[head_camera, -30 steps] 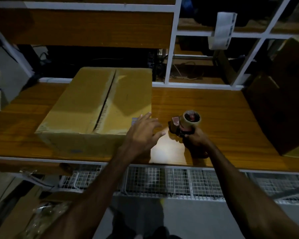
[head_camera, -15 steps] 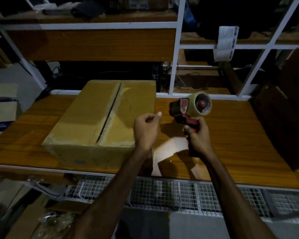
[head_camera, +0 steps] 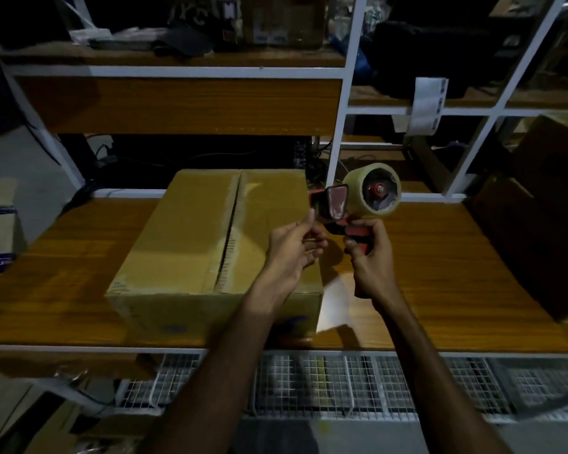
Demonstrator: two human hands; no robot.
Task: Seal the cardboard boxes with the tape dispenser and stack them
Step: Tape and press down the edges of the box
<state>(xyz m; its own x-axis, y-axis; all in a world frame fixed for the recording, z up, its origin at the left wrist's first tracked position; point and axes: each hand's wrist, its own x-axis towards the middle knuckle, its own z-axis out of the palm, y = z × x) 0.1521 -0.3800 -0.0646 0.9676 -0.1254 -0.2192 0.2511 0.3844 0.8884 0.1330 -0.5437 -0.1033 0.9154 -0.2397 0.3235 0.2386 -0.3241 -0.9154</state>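
One cardboard box (head_camera: 215, 244) lies on the wooden bench (head_camera: 440, 273), flaps folded down and the centre seam untaped, so sealing has not begun. Just beside it, the right hand (head_camera: 369, 257) grips the tape dispenser (head_camera: 358, 199) by its handle, raised so the left hand (head_camera: 292, 244) can pinch at its front, probably freeing the tape end.

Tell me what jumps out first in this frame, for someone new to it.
The tape dispenser held up at centre: the right hand grips its red handle while the left hand reaches its fingers to the front end. Just left of them, a cardboard box sits on the wooden shelf, flaps closed, with the centre seam showing as a dark gap and no fresh tape visible.
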